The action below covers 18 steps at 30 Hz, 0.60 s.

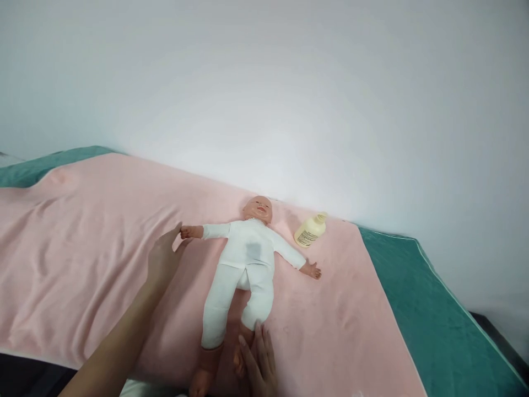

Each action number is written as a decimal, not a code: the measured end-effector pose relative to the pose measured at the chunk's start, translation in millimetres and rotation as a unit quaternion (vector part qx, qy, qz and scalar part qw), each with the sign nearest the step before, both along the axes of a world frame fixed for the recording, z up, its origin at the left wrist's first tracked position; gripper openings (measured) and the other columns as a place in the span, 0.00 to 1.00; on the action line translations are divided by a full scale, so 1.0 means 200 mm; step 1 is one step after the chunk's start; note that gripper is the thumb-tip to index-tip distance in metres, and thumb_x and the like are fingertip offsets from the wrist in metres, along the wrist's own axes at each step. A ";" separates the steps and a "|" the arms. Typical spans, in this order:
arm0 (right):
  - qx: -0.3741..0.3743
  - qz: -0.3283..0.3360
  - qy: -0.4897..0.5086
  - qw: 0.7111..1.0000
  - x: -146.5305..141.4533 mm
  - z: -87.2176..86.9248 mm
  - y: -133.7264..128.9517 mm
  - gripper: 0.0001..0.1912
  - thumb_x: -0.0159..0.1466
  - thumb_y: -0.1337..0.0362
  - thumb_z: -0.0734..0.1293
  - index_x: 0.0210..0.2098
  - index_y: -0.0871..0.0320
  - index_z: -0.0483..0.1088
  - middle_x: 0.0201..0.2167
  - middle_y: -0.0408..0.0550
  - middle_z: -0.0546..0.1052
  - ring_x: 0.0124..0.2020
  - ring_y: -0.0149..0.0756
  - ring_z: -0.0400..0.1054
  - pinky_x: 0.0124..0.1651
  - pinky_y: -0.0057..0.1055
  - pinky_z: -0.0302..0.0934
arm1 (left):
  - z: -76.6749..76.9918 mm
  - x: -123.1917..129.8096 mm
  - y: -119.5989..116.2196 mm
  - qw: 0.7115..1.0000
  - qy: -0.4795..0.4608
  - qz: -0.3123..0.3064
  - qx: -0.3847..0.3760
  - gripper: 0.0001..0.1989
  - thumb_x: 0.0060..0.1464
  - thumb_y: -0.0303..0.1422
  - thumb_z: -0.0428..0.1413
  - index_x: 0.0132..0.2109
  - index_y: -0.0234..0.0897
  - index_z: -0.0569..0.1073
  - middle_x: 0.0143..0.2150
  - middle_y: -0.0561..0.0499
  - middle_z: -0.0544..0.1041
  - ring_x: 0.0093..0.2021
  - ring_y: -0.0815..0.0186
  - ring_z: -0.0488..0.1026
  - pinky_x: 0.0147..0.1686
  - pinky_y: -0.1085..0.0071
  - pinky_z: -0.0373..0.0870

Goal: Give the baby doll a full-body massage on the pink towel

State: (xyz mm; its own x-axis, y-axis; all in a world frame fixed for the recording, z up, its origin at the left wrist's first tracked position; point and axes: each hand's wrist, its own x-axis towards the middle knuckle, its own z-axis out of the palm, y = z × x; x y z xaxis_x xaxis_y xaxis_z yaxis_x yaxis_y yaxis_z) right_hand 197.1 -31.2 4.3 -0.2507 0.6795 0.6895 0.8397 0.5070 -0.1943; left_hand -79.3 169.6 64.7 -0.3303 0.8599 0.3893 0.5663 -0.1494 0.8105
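A baby doll in white cloth lies on its back on a pink blanket, arms spread and head toward the wall. My left hand reaches in from the left, its fingers and thumb closed about the doll's hand on that side. At the bottom, my right hand rests against the doll's lower leg and foot on the right side, fingers stretched out and thumb apart. That foot is partly covered by my thumb. A grey square patch marks the doll's chest.
A pale yellow bottle with printed text lies tilted on the blanket, right of the doll's head. Green cloth shows beyond the blanket at both sides. A white wall rises directly behind.
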 end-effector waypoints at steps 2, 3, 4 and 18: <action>-0.010 -0.002 0.011 1.000 0.01 0.07 0.08 0.25 0.69 0.65 0.54 0.65 0.53 0.54 0.67 0.54 0.51 0.64 0.54 0.51 0.52 0.51 0.66 | 0.02 0.09 -0.02 0.996 0.077 0.001 0.051 0.19 0.56 0.40 0.54 0.53 0.39 0.72 0.50 0.42 0.76 0.50 0.47 0.72 0.49 0.51 0.66; -0.010 -0.001 0.018 1.000 0.01 0.11 0.12 0.25 0.69 0.66 0.54 0.66 0.53 0.52 0.67 0.54 0.50 0.65 0.55 0.49 0.54 0.54 0.64 | 0.04 0.14 -0.04 0.990 0.109 -0.012 0.092 0.17 0.58 0.39 0.53 0.52 0.39 0.73 0.49 0.43 0.77 0.49 0.50 0.74 0.49 0.54 0.67; -0.011 0.006 0.024 1.000 0.01 0.15 0.17 0.26 0.70 0.66 0.53 0.66 0.54 0.51 0.67 0.55 0.49 0.65 0.55 0.48 0.55 0.56 0.62 | 0.05 0.20 -0.05 0.981 0.130 -0.037 0.137 0.15 0.59 0.37 0.53 0.51 0.40 0.74 0.48 0.45 0.78 0.48 0.53 0.75 0.49 0.56 0.68; -0.072 0.015 0.055 0.996 -0.05 0.28 0.33 0.23 0.71 0.59 0.50 0.63 0.55 0.56 0.67 0.53 0.50 0.67 0.54 0.40 0.58 0.59 0.58 | 0.10 0.45 -0.13 0.927 0.207 -0.192 0.246 0.11 0.60 0.28 0.54 0.50 0.39 0.73 0.48 0.49 0.79 0.48 0.62 0.75 0.47 0.64 0.69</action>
State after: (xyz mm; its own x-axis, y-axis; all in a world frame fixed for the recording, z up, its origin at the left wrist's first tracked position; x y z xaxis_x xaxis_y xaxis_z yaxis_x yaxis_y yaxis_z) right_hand 187.8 34.3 59.4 -0.2005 0.7670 0.6095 0.7940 0.4916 -0.3575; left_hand 10.1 144.5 83.9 0.2290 0.5675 0.7909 0.6418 -0.6989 0.3157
